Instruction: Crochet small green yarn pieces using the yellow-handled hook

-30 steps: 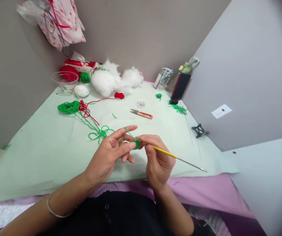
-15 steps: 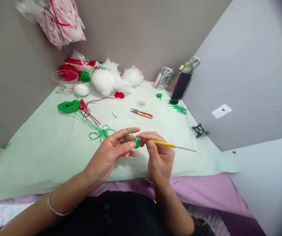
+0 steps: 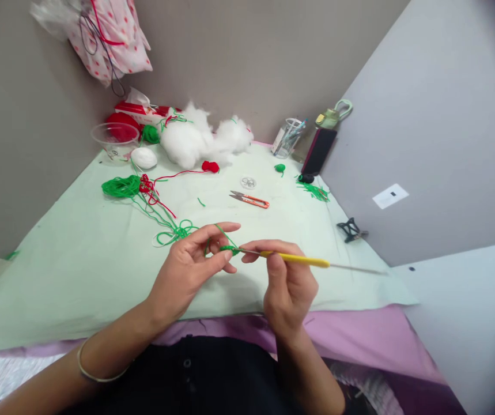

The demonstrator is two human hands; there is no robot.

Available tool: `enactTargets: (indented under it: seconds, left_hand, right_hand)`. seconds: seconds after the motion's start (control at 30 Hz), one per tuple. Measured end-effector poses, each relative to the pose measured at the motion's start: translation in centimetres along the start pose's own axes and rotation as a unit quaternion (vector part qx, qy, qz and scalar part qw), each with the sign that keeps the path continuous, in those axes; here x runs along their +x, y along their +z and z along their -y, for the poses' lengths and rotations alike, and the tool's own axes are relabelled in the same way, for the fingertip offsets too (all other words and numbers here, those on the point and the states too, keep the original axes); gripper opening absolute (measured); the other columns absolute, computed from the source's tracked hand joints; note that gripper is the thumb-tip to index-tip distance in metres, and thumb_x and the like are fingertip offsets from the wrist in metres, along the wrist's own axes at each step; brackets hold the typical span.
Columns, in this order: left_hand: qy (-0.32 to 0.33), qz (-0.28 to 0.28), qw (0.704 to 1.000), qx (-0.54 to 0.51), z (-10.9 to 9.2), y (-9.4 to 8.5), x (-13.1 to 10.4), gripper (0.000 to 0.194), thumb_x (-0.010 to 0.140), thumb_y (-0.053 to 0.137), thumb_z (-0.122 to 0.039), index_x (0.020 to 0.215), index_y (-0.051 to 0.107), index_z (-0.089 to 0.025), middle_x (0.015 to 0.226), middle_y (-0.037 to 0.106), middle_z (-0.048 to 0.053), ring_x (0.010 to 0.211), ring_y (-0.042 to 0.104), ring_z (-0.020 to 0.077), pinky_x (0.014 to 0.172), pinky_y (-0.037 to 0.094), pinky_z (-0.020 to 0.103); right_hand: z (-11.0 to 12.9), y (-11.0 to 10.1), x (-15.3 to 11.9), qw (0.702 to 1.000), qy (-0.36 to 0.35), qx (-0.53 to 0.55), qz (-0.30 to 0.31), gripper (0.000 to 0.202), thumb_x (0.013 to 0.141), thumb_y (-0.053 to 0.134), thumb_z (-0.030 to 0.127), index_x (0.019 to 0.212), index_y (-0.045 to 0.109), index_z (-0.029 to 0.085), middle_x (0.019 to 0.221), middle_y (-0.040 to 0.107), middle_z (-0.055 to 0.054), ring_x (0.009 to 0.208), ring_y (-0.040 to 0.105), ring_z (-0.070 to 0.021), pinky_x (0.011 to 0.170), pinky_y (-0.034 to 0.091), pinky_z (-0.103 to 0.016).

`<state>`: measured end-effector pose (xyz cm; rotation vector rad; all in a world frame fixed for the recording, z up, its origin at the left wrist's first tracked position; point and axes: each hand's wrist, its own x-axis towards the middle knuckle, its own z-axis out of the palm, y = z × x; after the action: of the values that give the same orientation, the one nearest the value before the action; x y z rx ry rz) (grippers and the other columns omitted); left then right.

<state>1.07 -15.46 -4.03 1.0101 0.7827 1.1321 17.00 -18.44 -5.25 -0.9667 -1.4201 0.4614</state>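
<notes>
Between the thumb and fingers of my left hand [image 3: 193, 262] is a small green crochet piece [image 3: 229, 249]. Green yarn [image 3: 225, 235] runs from it up over my raised index finger. My right hand [image 3: 288, 282] grips the yellow handle of a crochet hook [image 3: 299, 259]; its thin metal tip reaches left to the piece, and its other metal end points right. Loose loops of green yarn [image 3: 178, 230] lie on the cloth just beyond my left hand. How the tip sits in the stitches is too small to tell.
Orange thread snips [image 3: 249, 199] and a small clear round dish [image 3: 248, 183] lie past my hands. White stuffing [image 3: 186, 138], a plastic tub [image 3: 115, 141] and yarn stand at the back. On the right are a pen cup [image 3: 288, 138], a phone [image 3: 318, 151] and a black stand [image 3: 351, 230].
My right hand has moved to the right with the crochet hook, and more of its metal shaft shows beside the piece. My left hand has shifted slightly left, tilting the green piece flatter.
</notes>
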Motion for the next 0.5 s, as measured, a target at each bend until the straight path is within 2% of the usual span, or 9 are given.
enactTargets:
  seconds: [0.17,0.2,0.27,0.33,0.4,0.43,0.5]
  left_hand:
    - [0.049,-0.04,0.998,0.026,0.4,0.7,-0.5,0.031,0.082,0.081,-0.016,0.109,0.082,-0.031,0.091,0.062,-0.002,0.07,0.057,0.0064,0.071,0.061,0.017]
    - [0.04,-0.041,0.998,0.006,0.5,0.8,-0.5,0.035,0.081,0.082,-0.017,0.113,0.081,-0.031,0.09,0.062,-0.002,0.068,0.056,0.0058,0.069,0.06,0.017]
    - [-0.021,-0.025,0.998,-0.059,0.5,0.8,-0.3,0.043,0.081,0.083,-0.02,0.122,0.077,-0.031,0.083,0.061,-0.003,0.062,0.052,0.0049,0.061,0.058,0.015]
    - [-0.108,0.004,0.986,-0.131,0.4,0.5,0.0,0.045,0.082,0.083,-0.024,0.126,0.076,-0.026,0.068,0.052,-0.006,0.052,0.043,0.0031,0.053,0.054,0.014]
    - [-0.158,0.019,0.971,-0.177,0.2,0.0,0.4,0.04,0.083,0.082,-0.023,0.122,0.078,-0.02,0.059,0.04,-0.009,0.048,0.032,0.0016,0.049,0.051,0.012]
    - [-0.16,0.019,0.969,-0.187,0.0,-0.2,0.6,0.037,0.083,0.082,-0.021,0.12,0.079,-0.019,0.058,0.037,-0.009,0.047,0.03,0.0009,0.049,0.05,0.011]
    - [-0.136,0.016,0.973,-0.184,-0.3,-0.2,0.7,0.038,0.081,0.082,-0.018,0.119,0.079,-0.022,0.066,0.045,-0.008,0.046,0.031,-0.0004,0.049,0.052,0.013]
  right_hand:
    - [-1.0,0.5,-0.8,0.975,-0.168,-0.141,0.032,0.032,0.101,0.05,0.011,0.127,0.065,0.024,0.103,0.077,-0.007,0.09,0.074,-0.0186,0.074,0.063,-0.034]
    - [-1.3,0.7,-0.9,0.965,-0.195,-0.175,0.026,0.033,0.1,0.053,0.011,0.128,0.065,0.025,0.103,0.077,-0.008,0.091,0.074,-0.0193,0.075,0.063,-0.034]
    - [-1.9,1.1,-1.0,0.945,-0.232,-0.23,0.0,0.036,0.096,0.061,0.01,0.127,0.068,0.027,0.105,0.076,-0.008,0.094,0.074,-0.0199,0.075,0.063,-0.033]
    - [-2.0,1.1,-0.9,0.95,-0.217,-0.225,-0.019,0.034,0.096,0.062,0.01,0.123,0.071,0.029,0.106,0.075,-0.007,0.095,0.073,-0.02,0.076,0.062,-0.034]
    - [-1.7,1.0,-0.5,0.979,-0.147,-0.14,-0.031,0.029,0.099,0.057,0.012,0.117,0.073,0.028,0.099,0.074,-0.006,0.088,0.071,-0.0192,0.073,0.06,-0.035]
    - [-1.5,0.9,-0.3,0.991,-0.102,-0.081,-0.038,0.026,0.1,0.054,0.014,0.113,0.073,0.027,0.094,0.074,-0.005,0.082,0.07,-0.0183,0.07,0.059,-0.035]
    - [-1.0,0.8,0.3,0.998,-0.029,0.02,-0.052,0.023,0.102,0.052,0.018,0.106,0.074,0.025,0.086,0.071,-0.003,0.073,0.065,-0.0163,0.066,0.056,-0.034]
